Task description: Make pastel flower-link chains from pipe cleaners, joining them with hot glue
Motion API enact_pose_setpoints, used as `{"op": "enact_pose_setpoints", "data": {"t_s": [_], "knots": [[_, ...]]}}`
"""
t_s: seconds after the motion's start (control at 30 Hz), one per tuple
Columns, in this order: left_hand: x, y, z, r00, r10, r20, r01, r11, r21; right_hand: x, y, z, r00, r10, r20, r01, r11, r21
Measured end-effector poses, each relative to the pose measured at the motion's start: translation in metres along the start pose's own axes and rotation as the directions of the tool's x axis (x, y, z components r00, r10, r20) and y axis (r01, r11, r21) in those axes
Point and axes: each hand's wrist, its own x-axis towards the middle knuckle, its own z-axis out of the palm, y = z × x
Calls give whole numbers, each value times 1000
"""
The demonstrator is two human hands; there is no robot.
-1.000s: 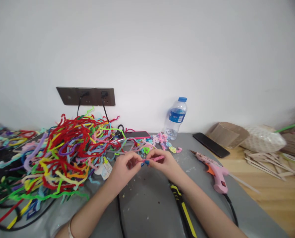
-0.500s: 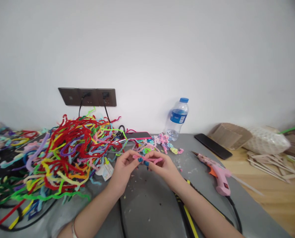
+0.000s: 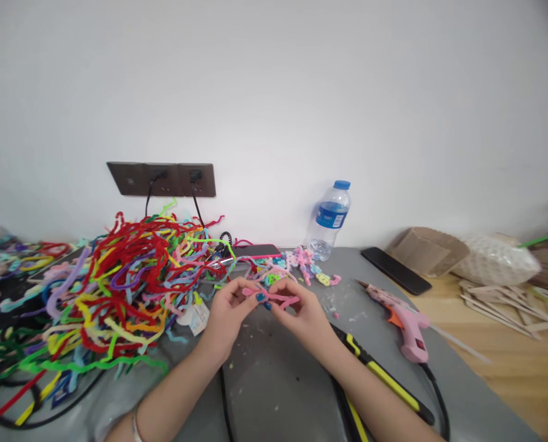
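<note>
Between my two hands, a pink pipe cleaner is bent into a small looped shape just above the grey mat. My left hand pinches its left part between thumb and fingertips. Close beside it, my right hand pinches the piece near its middle, and a pink loop shows over the right fingers. Behind my fingers lie small pastel flower-like pieces in pink, blue and yellow. Partly under my right forearm rests a tool with black and yellow handles.
A big tangle of coloured pipe cleaners covers the left. A water bottle leans at the wall. On the right are a black phone, a pink glue gun, a cardboard piece and wooden sticks. A black cable crosses the mat.
My right hand has shifted slightly and its fingers have moved on the pink pipe cleaner, so more of the loop shows. The black and yellow handles are now less covered by my right forearm.
</note>
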Motion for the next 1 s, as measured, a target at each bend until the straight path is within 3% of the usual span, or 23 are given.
{"op": "enact_pose_setpoints", "data": {"t_s": [0.13, 0.27, 0.7, 1.0], "knots": [[3, 1, -2, 998, 22, -56, -21, 1000, 23, -1, 2, -1, 994, -100, 43, 105, 982, -155], [4, 2, -4, 995, 39, -91, -39, 999, 6, -2, 4, -2, 991, -126, 37, 131, 975, -178], [4, 6, -1, 998, -34, 51, 36, 999, -40, 1, 3, -8, 999, -33, -35, 38, 991, 128], [1, 6, -1, 984, -75, 161, 82, 996, -41, 4, 3, -9, 997, -72, -39, 79, 972, 221]]}}
